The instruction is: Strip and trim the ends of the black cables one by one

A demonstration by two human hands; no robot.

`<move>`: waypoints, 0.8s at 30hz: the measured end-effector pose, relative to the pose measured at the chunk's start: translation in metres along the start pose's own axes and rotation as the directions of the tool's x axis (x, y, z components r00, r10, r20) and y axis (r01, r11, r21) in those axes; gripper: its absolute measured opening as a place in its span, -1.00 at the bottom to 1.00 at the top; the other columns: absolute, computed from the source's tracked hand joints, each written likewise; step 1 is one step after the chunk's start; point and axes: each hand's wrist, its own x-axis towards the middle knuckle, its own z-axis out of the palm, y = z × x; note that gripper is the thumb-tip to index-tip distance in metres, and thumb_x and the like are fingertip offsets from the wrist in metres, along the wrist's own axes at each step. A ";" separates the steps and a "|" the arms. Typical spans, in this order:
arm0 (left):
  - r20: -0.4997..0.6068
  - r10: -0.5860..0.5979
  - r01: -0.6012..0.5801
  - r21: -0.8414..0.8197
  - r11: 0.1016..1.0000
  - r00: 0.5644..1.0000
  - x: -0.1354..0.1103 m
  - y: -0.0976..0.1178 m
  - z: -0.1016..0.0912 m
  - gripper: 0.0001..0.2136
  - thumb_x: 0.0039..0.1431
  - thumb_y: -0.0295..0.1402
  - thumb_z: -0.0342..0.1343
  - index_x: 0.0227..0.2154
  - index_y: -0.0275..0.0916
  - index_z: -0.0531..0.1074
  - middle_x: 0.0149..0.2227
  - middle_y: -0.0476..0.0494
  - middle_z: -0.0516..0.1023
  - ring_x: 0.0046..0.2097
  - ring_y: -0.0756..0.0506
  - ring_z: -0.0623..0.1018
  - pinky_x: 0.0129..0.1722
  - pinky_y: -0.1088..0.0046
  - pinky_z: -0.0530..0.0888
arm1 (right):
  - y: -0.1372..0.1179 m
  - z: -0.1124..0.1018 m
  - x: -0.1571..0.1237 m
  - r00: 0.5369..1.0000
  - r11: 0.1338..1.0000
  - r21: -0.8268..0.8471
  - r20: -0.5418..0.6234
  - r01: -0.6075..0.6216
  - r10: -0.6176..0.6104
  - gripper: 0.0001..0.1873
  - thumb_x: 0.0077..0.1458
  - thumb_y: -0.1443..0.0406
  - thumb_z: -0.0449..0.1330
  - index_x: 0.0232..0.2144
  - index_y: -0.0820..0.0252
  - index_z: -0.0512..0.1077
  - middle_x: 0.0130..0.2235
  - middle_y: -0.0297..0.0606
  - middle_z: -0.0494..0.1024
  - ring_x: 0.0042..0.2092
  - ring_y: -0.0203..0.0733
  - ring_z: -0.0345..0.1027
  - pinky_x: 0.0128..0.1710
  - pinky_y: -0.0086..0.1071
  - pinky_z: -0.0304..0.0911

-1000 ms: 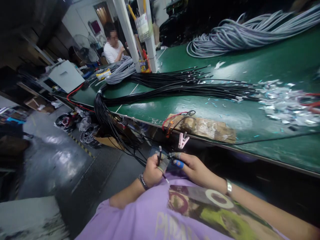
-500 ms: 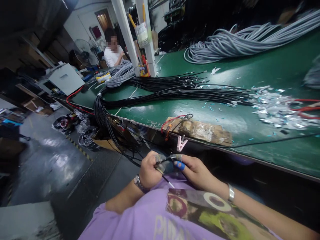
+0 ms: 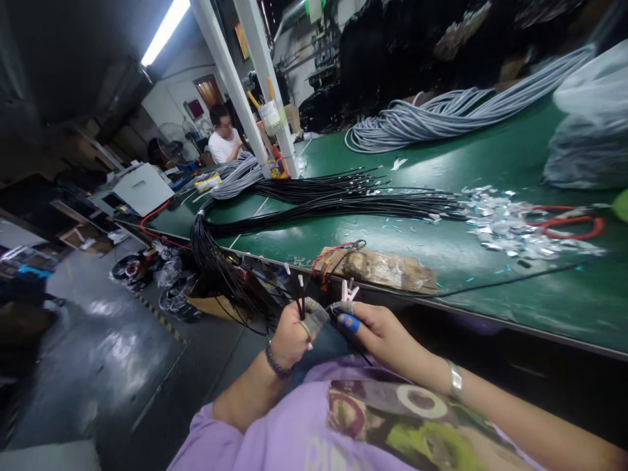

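My left hand [image 3: 293, 337], with grey tape on its fingers, is closed around thin black cables [image 3: 302, 297]; their pale-tipped ends stick up above the fist. Close beside it on the right, my right hand [image 3: 385, 332] is closed in a pinch, a blue wrap [image 3: 349, 322] on its thumb. From beneath those fingers a black cable [image 3: 362, 353] runs down; the pinched spot itself is largely hidden. Both hands are in front of the bench edge, above my lap. A large bundle of black cables [image 3: 304, 210] lies on the green bench [image 3: 275, 245] and hangs over its edge.
A wooden block [image 3: 387, 269] and a pink clothes peg [image 3: 349, 291] sit at the bench edge. Foil scraps [image 3: 500, 222], grey cable coils [image 3: 422, 121] and a plastic bag [image 3: 583, 144] lie beyond. A person [image 3: 224, 139] sits far left behind white posts [image 3: 267, 85].
My left hand has turned, so cable ends that pointed down to the right now point up. My right hand stays pinched close by. The view has tilted upward.
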 end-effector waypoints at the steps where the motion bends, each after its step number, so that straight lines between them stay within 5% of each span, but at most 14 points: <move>1: 0.022 -0.069 0.071 -0.089 0.994 0.997 -0.001 -0.001 0.000 -0.56 -0.16 0.01 0.28 -0.56 -0.25 0.25 -0.78 0.20 0.14 -0.75 0.16 0.06 -0.73 0.60 0.00 | 0.001 0.001 0.001 1.000 1.000 0.000 0.009 0.016 -0.016 -0.59 0.24 0.11 -0.07 -0.49 0.16 0.39 -0.49 -0.26 0.49 -0.45 -0.22 0.30 -0.43 -0.38 0.24; 7: 0.263 -0.232 0.328 -0.424 0.844 0.936 -0.003 -0.007 -0.015 -0.64 -0.20 -0.24 0.33 -0.57 -0.22 0.21 -0.81 0.22 0.07 -0.80 0.15 -0.02 -0.78 0.62 -0.11 | 0.013 0.010 0.005 0.997 0.997 -0.010 0.030 0.078 -0.077 -0.53 0.25 0.05 -0.08 -0.46 0.17 0.46 -0.50 -0.26 0.50 -0.46 -0.23 0.32 -0.42 -0.38 0.27; 10: 0.334 -0.200 0.346 -0.469 0.813 0.921 -0.003 -0.008 -0.023 -0.69 -0.14 -0.27 0.31 -0.55 -0.22 0.23 -0.82 0.22 0.06 -0.81 0.14 -0.01 -0.78 0.63 -0.09 | 0.018 0.015 0.006 0.996 0.998 0.014 0.058 0.062 -0.063 -0.52 0.24 0.03 -0.07 -0.45 0.18 0.48 -0.50 -0.26 0.51 -0.47 -0.23 0.32 -0.44 -0.39 0.27; 12: 0.289 -0.172 0.297 -0.473 0.830 0.942 -0.004 -0.010 -0.025 -0.68 -0.14 -0.26 0.32 -0.53 -0.22 0.24 -0.81 0.22 0.08 -0.80 0.14 0.01 -0.78 0.63 -0.08 | 0.019 0.017 0.004 0.996 0.997 0.061 0.074 0.038 -0.043 -0.55 0.23 0.04 -0.05 -0.39 0.18 0.49 -0.45 -0.25 0.55 -0.43 -0.21 0.37 -0.40 -0.38 0.31; 17: 0.141 -0.142 0.180 -0.316 0.931 0.980 -0.011 -0.020 -0.017 -0.61 -0.17 -0.10 0.34 -0.50 -0.26 0.30 -0.81 0.22 0.12 -0.80 0.16 0.02 -0.78 0.61 -0.07 | 0.013 0.012 -0.005 1.000 0.991 0.130 -0.006 -0.029 0.030 -0.62 0.19 0.04 0.02 -0.29 0.19 0.47 -0.36 -0.23 0.57 -0.34 -0.16 0.42 -0.32 -0.34 0.36; 21: 0.160 -0.174 0.191 -0.096 0.977 0.972 -0.018 -0.021 -0.011 -0.53 -0.19 0.02 0.32 -0.52 -0.31 0.34 -0.79 0.17 0.19 -0.78 0.17 0.08 -0.76 0.61 -0.05 | 0.009 0.006 -0.010 0.994 0.996 0.084 -0.109 -0.008 0.017 -0.68 0.16 0.07 0.09 -0.30 0.19 0.46 -0.35 -0.22 0.55 -0.35 -0.18 0.39 -0.33 -0.34 0.35; 24: 0.211 -0.202 0.211 -0.022 0.977 0.956 -0.019 -0.018 -0.011 -0.50 -0.20 0.07 0.29 -0.54 -0.33 0.34 -0.71 0.05 0.35 -0.76 0.16 0.17 -0.75 0.60 0.00 | 0.009 0.004 -0.009 0.998 0.994 0.112 -0.064 0.022 -0.015 -0.65 0.16 0.05 0.09 -0.38 0.20 0.46 -0.42 -0.24 0.52 -0.39 -0.22 0.35 -0.37 -0.37 0.32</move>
